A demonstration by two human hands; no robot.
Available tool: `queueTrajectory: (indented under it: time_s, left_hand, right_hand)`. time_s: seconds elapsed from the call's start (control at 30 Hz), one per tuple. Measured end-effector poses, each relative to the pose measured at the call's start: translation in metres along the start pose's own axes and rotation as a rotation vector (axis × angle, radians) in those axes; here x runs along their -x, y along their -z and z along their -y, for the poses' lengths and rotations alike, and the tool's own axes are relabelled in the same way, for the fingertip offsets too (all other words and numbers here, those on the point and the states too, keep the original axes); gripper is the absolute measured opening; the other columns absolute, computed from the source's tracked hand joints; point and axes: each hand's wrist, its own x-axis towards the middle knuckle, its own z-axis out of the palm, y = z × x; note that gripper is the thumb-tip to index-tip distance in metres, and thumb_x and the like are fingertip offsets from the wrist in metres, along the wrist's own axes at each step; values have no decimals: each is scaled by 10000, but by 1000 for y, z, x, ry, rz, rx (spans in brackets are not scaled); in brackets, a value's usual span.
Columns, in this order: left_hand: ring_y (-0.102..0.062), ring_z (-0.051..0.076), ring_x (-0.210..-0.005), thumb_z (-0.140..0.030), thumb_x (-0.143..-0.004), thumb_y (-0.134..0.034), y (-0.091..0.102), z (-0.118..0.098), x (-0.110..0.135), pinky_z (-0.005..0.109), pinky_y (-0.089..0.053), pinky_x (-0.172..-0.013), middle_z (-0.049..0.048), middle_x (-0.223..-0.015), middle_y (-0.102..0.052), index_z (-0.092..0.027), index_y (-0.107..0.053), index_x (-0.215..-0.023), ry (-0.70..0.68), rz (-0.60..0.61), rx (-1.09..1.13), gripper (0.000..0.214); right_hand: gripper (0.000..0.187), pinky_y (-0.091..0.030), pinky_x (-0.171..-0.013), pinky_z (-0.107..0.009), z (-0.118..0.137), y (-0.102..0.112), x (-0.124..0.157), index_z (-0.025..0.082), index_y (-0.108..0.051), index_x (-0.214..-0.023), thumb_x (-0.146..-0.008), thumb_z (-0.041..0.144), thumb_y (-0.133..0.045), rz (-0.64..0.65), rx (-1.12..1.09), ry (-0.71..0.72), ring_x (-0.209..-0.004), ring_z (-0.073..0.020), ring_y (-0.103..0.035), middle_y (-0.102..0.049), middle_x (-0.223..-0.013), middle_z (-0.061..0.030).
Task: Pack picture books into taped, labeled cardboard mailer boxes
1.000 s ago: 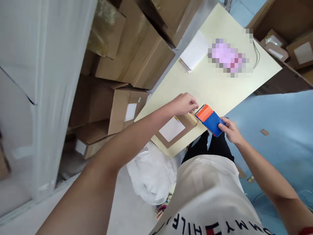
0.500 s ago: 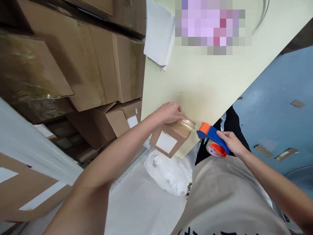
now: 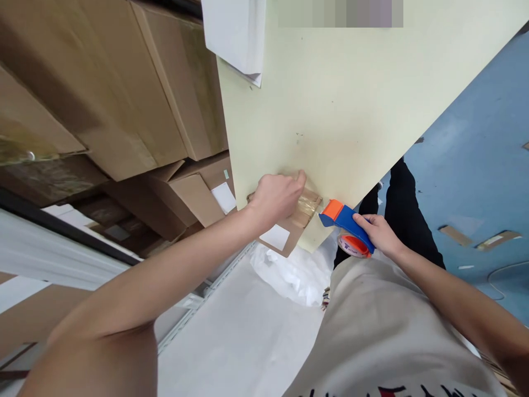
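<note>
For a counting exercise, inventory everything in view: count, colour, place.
Table: one, pale yellow, centre
Tape dispenser: one, blue-orange, right grip
Tape roll: one, white-cored, inside dispenser
Small carton: one, brown, on table
Paper: count unclear, white, table's left edge
Large cartons: several, brown, left
Plastic bag: one, white, below table
Cardboard scraps: several, brown, blue floor
Shirt: one, pale, lower right
Trousers: one pair, black, right
Left grip: one, bare, over carton
Right grip: one, bare, on dispenser

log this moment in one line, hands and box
left hand: over cardboard box | right hand: gripping blue-and-orange tape dispenser | box: on table, white label partly visible, clear tape near one end
</note>
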Motion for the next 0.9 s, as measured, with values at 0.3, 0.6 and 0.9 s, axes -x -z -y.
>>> queueTrajectory:
  time_s: [0.3, 0.6, 0.9]
  left_hand:
    - [-427, 320, -1388, -607, -848, -527, -45, 43, 2, 422, -326, -1105, 114, -1490, -493, -229, -463, -1453, -615, -91, 102, 716]
    - [-481, 285, -1361, -674, -871, -468, -102, 72, 12, 413, -347, -1143, 84, -1431, -563, -231, -513, -1423, -434, -301, 386, 709]
    - [-531, 287, -1286, -608, -967, -227, -142, 46, 19, 423, -433, -1017, 116, -1429, -549, -220, -468, -1436, 261, -894, 782, 655]
  right_hand:
    - [590, -390, -514, -282, -7, -4, -6, 187, -596, -560, -705, 759, -583, 37, 26, 2, -476, -131, -487, -566, -500, 0]
    - [562, -508, -795, -371, -2, -19, -23, 209, -639, -940, -828, 729, -459, 82, 99, 95, -828, -234, -635, -685, -860, -50]
    - [825, -453, -1057, -491, 116, -36, -63, 280, -388, -1357, -650, 391, -798, 354, 395, 481, -1222, -277, -536, -526, -1349, -90]
